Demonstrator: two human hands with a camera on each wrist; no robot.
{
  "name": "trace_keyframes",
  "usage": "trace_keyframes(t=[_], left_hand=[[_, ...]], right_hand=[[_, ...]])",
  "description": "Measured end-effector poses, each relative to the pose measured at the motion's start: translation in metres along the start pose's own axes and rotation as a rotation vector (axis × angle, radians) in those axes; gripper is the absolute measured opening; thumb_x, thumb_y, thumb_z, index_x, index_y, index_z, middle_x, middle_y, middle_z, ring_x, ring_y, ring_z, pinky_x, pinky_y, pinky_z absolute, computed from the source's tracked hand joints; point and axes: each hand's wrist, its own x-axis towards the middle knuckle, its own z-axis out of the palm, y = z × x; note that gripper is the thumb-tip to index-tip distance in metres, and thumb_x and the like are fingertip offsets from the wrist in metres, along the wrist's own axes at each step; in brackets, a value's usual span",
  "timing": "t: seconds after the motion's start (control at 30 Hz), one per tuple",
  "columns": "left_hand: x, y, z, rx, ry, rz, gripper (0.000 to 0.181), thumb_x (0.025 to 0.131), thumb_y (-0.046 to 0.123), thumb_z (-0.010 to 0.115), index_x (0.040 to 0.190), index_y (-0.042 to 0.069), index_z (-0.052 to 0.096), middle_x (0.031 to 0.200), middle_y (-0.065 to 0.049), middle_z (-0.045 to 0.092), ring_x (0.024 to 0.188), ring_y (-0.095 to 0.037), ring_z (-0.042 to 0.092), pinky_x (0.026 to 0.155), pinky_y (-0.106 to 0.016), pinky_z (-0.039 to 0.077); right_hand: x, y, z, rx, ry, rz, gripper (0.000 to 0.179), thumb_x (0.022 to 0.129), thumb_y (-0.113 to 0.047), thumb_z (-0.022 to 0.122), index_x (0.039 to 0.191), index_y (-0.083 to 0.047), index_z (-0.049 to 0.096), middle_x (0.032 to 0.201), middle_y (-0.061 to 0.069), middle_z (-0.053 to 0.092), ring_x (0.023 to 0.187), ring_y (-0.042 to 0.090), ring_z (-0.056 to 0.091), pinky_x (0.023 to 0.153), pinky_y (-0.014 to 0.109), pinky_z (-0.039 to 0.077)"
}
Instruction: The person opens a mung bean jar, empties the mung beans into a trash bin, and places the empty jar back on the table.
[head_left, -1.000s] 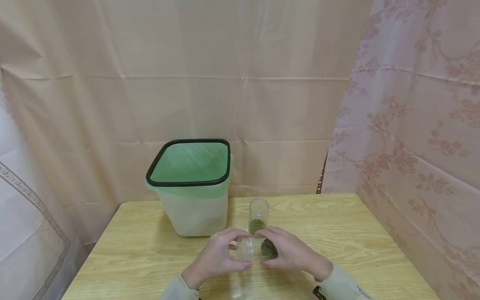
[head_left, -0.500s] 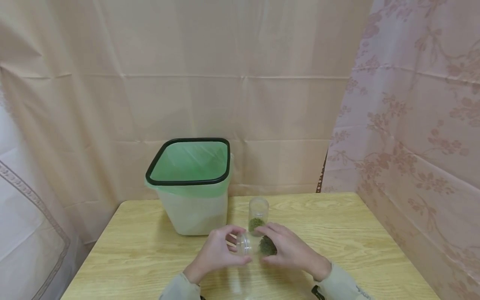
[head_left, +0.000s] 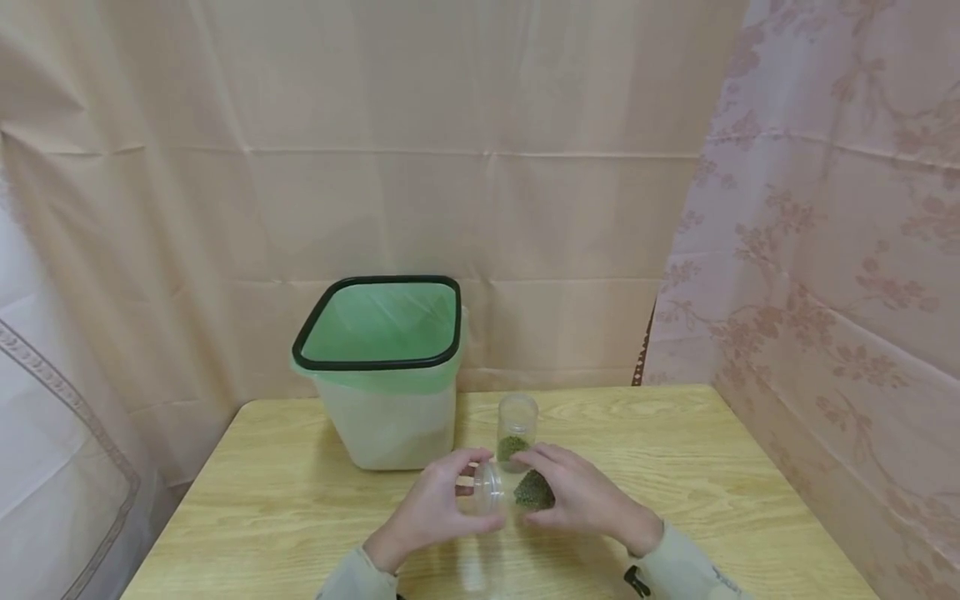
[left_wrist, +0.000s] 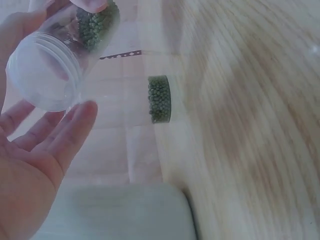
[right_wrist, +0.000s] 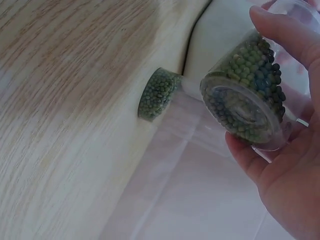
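Observation:
Between my hands, a clear jar point(head_left: 508, 493) lies tipped sideways, its base lower than its lid. Green beans point(right_wrist: 250, 85), which look like mung beans, fill the base end. My right hand point(head_left: 581, 493) grips the jar around that end, thumb and fingers on opposite sides. Around the translucent lid point(left_wrist: 45, 72) at the other end curl the fingers and thumb of my left hand point(head_left: 438, 504). A second clear jar point(head_left: 517, 421) stands upright on the table just beyond, with a shallow layer of similar beans point(left_wrist: 160, 99) at its bottom.
A pale bin point(head_left: 393, 425) with a green liner point(head_left: 375, 321) and a black rim point(head_left: 375, 365) stands at the back left of the wooden table point(head_left: 675, 450). Beige curtains point(head_left: 480, 150) hang behind, and a pink floral curtain point(head_left: 840, 292) hangs on the right.
The fingertips of my two hands, close together at the top of the held jar a second ago, are now slightly further apart. The held jar has shifted a little; the standing jar has not moved.

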Motion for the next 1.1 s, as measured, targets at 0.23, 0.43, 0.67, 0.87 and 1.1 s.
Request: trace_keyframes(t=[0.23,0.43,0.67,0.87,1.1], left_hand=[[-0.0006,0.0018,0.0006,0.225,-0.001,0.227,0.08,0.071,0.016,0.092,0.14,0.011,0.053,0.142,-0.003,0.049,0.124,-0.023,0.055,0.095,-0.039,0.055],[0.0005,0.0014,0.0022,0.242,0.004,0.283,0.074,0.07,0.004,0.088,0.137,0.006,0.055,0.139,-0.005,0.05,0.12,-0.022,0.056,0.089,-0.038,0.057],[0.004,0.004,0.0015,0.19,0.018,0.288,0.07,0.071,-0.001,0.086,0.134,0.007,0.058,0.133,-0.002,0.054,0.114,-0.024,0.061,0.084,-0.03,0.058],[0.0016,0.0042,0.0003,0.133,0.011,0.258,0.071,0.072,0.001,0.086,0.135,0.011,0.057,0.131,-0.001,0.055,0.112,-0.029,0.062,0.082,-0.03,0.059],[0.001,0.0049,-0.0002,0.103,0.011,0.231,0.07,0.071,0.001,0.086,0.134,0.012,0.057,0.13,-0.001,0.056,0.111,-0.029,0.062,0.079,-0.036,0.061]], right_hand=[[-0.0022,-0.0001,-0.0005,0.016,-0.009,0.007,0.078,0.077,-0.037,0.089,0.14,-0.006,0.055,0.131,0.008,0.062,0.118,0.022,0.06,0.099,0.045,0.052],[-0.0024,0.0002,-0.0004,0.031,-0.008,0.004,0.079,0.078,-0.037,0.089,0.141,-0.005,0.054,0.13,0.008,0.063,0.116,0.022,0.061,0.099,0.043,0.052],[-0.0042,0.0003,-0.0021,0.061,-0.005,0.007,0.078,0.078,-0.035,0.089,0.141,-0.005,0.053,0.131,0.008,0.062,0.118,0.023,0.061,0.098,0.044,0.053],[-0.0034,-0.0007,-0.0016,0.066,-0.008,0.003,0.078,0.078,-0.035,0.089,0.141,-0.005,0.053,0.131,0.006,0.062,0.118,0.021,0.061,0.098,0.043,0.053],[-0.0034,0.0009,-0.0022,0.068,0.0,-0.008,0.078,0.077,-0.035,0.089,0.14,-0.007,0.055,0.129,0.002,0.063,0.116,0.02,0.062,0.098,0.042,0.053]])
